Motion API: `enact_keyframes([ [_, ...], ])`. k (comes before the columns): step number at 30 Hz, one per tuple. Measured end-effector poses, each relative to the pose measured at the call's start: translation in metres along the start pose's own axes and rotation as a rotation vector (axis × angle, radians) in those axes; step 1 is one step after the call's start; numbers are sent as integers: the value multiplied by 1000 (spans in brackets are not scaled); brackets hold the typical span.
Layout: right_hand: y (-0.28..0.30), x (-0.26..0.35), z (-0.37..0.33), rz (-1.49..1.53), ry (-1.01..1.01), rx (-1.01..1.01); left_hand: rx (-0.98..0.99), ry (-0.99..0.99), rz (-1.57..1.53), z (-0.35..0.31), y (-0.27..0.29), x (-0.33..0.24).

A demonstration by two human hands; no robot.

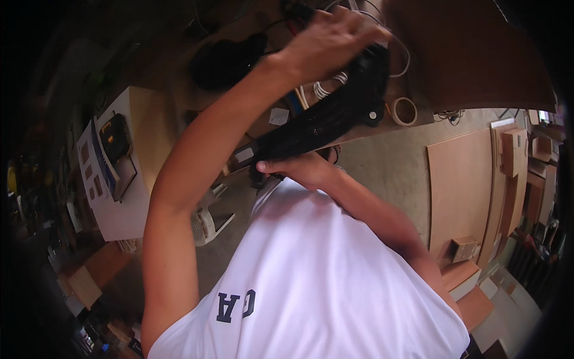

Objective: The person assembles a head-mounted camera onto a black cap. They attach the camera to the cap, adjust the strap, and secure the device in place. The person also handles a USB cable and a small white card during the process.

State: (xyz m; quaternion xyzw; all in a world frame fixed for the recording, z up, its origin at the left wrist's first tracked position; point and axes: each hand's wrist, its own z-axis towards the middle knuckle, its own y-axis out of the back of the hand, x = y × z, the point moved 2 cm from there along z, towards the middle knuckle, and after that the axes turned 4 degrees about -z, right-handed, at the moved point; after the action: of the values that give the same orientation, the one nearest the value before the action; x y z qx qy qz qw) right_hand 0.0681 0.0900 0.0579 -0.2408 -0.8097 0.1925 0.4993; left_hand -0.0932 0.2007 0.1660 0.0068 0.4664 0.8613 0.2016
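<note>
A long black tool-like object (311,125), whose kind I cannot make out, lies slanted across the bench edge in front of me. It has a pale label near its near end and a round silver bolt on its right side. My right hand (302,170) grips that near end, thumb showing by the label. Above the object's far end is my left hand (338,39), its fingers curled and partly blurred. What they hold is hidden. White cable (323,90) lies coiled behind the object, and a tape roll (394,113) rests to its right.
A black bulky item (224,63) sits on the bench (263,122). At left, a yellow-and-black case (115,136) is on a white-topped surface (113,212), with a pale chair (204,227) near it. Wooden boards (457,191) lie at right, beside several boxes.
</note>
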Motion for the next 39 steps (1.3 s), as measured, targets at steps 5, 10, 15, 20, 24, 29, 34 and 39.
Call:
enact_keyframes([
  [5,-35,-14,26,539,-125,47,139,-158,-92,-6,-50,-18],
  [10,-78,-19,47,572,-91,141,73,-360,-97,-11,-66,-24],
  [15,-112,5,42,582,-125,-9,155,-426,-104,-15,-66,-43],
  [20,-111,-9,48,512,-139,84,234,-399,-137,-16,-63,-56],
  [24,-101,-20,46,320,-120,37,318,-132,-110,-18,-50,-35],
  [29,-22,-3,-17,-319,75,-262,38,2,212,-35,51,53],
  [34,98,56,-82,-388,249,-547,-110,418,221,-131,127,70],
  [39,127,126,-70,-708,493,-712,-115,724,-98,-190,120,8],
])
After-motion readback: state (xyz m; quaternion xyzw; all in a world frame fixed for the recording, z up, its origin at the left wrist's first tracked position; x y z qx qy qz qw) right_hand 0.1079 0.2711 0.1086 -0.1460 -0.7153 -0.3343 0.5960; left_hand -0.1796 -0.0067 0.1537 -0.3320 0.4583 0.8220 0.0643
